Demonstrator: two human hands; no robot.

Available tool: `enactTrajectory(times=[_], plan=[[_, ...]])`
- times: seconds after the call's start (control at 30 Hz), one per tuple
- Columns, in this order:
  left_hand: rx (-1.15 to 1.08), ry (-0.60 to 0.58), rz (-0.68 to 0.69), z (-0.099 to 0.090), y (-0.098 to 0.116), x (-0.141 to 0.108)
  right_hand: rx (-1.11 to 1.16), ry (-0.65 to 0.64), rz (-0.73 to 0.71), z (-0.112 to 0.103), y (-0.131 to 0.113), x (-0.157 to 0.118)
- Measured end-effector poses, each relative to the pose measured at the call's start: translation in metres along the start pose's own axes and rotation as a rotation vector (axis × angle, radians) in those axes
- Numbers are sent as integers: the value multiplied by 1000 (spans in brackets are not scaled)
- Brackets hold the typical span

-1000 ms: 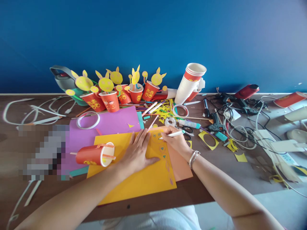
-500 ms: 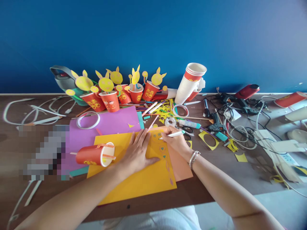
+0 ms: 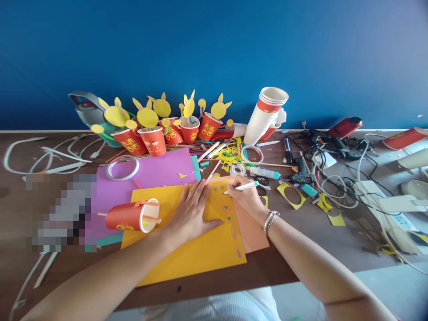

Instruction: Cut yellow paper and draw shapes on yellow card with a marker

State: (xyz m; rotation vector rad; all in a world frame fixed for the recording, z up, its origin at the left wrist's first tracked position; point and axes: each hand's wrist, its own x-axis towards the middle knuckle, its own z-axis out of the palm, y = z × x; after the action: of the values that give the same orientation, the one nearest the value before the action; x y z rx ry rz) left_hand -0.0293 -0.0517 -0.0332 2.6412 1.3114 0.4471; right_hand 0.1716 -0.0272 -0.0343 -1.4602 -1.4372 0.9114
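My left hand (image 3: 194, 211) lies flat on a yellow-orange sheet of paper (image 3: 167, 263), fingers spread. Pinched in my right hand (image 3: 247, 196) is a white marker (image 3: 245, 186), its tip on or close to the face drawing (image 3: 219, 190) near the sheet's top right. Below that face run small circles with green hearts (image 3: 226, 207) and some pointed purple ovals (image 3: 233, 232). An orange sheet (image 3: 252, 232) shows from underneath. A red paper cup (image 3: 123, 217) with orange strips lies on its side on the yellow sheet, left of my left hand.
Several red cups with yellow rabbit faces (image 3: 147, 117) line the wall. A tall stack of paper cups (image 3: 264, 116) leans beside them. Tape rolls (image 3: 123, 168), purple paper (image 3: 157, 167), yellow scraps (image 3: 290, 196), glue guns (image 3: 302, 174) and tangled cables (image 3: 337, 185) surround the work.
The marker in my right hand has shifted very slightly to the right over the face drawing. My left hand stays put on the sheet.
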Motion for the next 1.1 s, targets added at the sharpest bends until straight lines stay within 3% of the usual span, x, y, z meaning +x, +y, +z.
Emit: enactTrajectory(times=[0.9, 1.1], plan=[[30, -7, 10, 0, -1, 0, -17, -4, -8, -1, 0, 0], [20, -19, 2, 0, 0, 0, 89, 26, 45, -2, -5, 1]])
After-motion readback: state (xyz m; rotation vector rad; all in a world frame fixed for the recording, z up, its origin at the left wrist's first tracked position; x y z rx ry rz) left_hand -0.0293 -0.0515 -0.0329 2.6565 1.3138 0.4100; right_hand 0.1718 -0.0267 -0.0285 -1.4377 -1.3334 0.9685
